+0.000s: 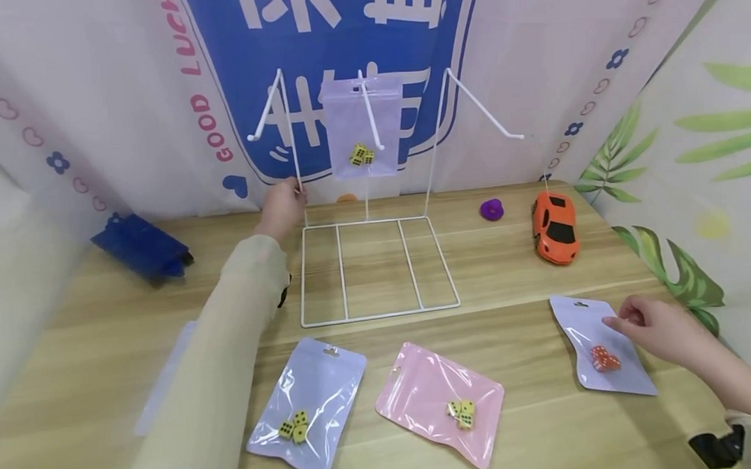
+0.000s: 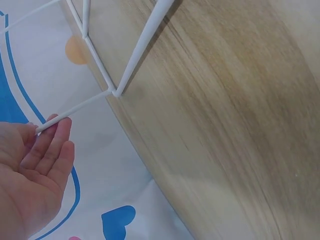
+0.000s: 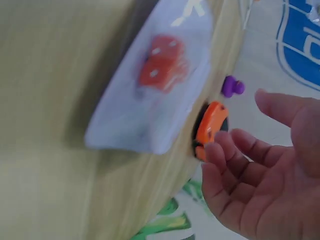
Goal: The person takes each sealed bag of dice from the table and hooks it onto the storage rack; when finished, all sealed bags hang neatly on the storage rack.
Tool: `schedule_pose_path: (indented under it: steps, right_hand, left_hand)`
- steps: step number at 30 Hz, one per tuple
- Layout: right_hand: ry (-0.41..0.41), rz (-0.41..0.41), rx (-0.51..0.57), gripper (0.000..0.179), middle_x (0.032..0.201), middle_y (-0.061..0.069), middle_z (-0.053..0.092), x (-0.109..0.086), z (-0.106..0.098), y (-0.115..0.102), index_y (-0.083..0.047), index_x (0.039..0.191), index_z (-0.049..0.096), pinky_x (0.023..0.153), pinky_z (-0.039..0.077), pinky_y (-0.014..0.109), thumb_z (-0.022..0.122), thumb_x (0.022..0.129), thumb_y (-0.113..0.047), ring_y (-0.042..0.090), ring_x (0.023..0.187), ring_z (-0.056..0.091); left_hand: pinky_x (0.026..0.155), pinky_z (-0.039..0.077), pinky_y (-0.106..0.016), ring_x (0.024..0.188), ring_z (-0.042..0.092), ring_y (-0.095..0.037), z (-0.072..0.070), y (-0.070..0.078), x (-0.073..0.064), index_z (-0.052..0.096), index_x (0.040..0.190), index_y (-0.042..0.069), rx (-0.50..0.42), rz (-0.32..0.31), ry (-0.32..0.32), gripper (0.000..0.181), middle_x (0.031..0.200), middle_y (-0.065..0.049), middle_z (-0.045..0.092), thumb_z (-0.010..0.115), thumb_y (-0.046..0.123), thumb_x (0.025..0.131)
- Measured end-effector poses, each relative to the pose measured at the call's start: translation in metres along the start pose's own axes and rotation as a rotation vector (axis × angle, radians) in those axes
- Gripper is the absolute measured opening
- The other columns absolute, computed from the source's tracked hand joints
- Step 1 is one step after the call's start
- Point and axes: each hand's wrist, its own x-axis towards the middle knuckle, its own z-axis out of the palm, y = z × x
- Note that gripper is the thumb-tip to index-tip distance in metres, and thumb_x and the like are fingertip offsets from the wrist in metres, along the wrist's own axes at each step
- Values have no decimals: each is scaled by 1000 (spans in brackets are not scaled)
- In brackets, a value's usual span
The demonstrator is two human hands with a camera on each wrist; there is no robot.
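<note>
**Left hand at the rack upright, right hand over the red-dice pouch**

From my seat I see the left arm stretched far forward across the desk [image 1: 104,358], sleeve lying along the left side of the white wire rack [image 1: 377,269]. The left hand [image 1: 281,207] sits at the rack's rear left upright. In the left wrist view its palm faces up with the fingers [image 2: 52,145] nearly straight and loose, and the thin white rod touches the fingertips; nothing is clamped, so I read it as open and only touching the wire.

The right arm comes in from the lower right corner, bent, with the right hand [image 1: 653,327] low over the desk edge. Its fingertips rest at the upper right part of a pale purple pouch with red dice [image 1: 604,354], which lies flat near the right end of the desk. In the right wrist view the fingers [image 3: 235,160] are relaxed and gently curved, apart from the pouch, holding nothing.

A purple pouch with yellow dice [image 1: 362,126] hangs on the rack's middle hook. Two more pouches lie flat in front of the rack: a purple one [image 1: 307,405] and a pink one [image 1: 439,403]. An orange toy car [image 1: 555,226] stands behind the right hand, well apart.
</note>
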Motion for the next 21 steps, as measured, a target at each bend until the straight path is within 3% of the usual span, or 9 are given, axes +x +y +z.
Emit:
schedule_pose_path:
  steps: [3,9,15,21]
  right_hand:
    - [-38,38,-41,38,62,1,41,-3,4,8,0,82,50,48,29,27,60,87,-37,15,54,38]
    - [-153,95,-9,47,65,3,44,-5,11,22,3,87,43,49,33,29,61,85,-40,17,56,41]
    - [-194,78,24,49,69,7,48,-4,16,29,9,90,43,51,38,31,65,83,-33,19,60,45]
    - [-214,92,58,60,71,9,52,-1,21,29,18,104,40,52,41,31,66,83,-31,21,63,50]
  left_hand:
    - [79,45,-41,85,51,-30,0,-1,1,53,102,-5,15,13,14,19,95,-19,57,42,9,95]
    - [81,44,-42,86,52,-32,-1,-3,4,54,100,-6,37,23,35,18,95,-21,58,46,9,94]
    - [83,44,-43,88,54,-34,-2,-1,3,55,101,-7,35,33,55,19,98,-23,59,49,8,92]
    - [80,44,-43,85,55,-35,-4,0,0,55,99,-10,43,52,78,19,95,-25,60,49,6,90]
